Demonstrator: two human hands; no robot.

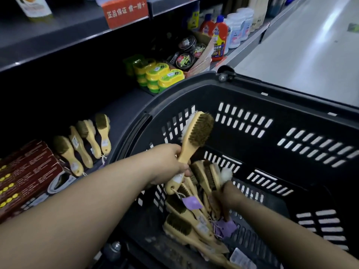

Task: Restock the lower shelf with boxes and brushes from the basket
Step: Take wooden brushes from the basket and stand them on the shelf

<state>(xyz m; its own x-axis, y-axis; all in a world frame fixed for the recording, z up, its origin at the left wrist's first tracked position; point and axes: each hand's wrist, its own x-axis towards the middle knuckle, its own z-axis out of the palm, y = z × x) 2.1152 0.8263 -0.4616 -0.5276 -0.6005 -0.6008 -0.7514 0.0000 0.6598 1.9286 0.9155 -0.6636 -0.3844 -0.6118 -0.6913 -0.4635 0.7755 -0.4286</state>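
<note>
Shelf space sits to the left of everything I am working with: the lower shelf (126,111) runs just beside the basket (194,82), and my left hand (169,166) is the nearer one to it. That hand grips a wooden brush (196,133) by the handle above the basket's left wall, long axis running up and away to the right, bristle head on top. The row of brushes (83,144) on the shelf lies with handles toward me, so I judge the held one needs swinging left and turning a little to match. My right hand (227,197) is down in the pile of brushes (186,220) at the basket's bottom; in that shadow I cannot tell whether it grips any. Dark red boxes (27,171) stand left of the row, their print too blurred to read. A red sign (124,12) on the upper shelf edge reads 正品保证 假一赔十; the purple tags (191,202) are illegible
</note>
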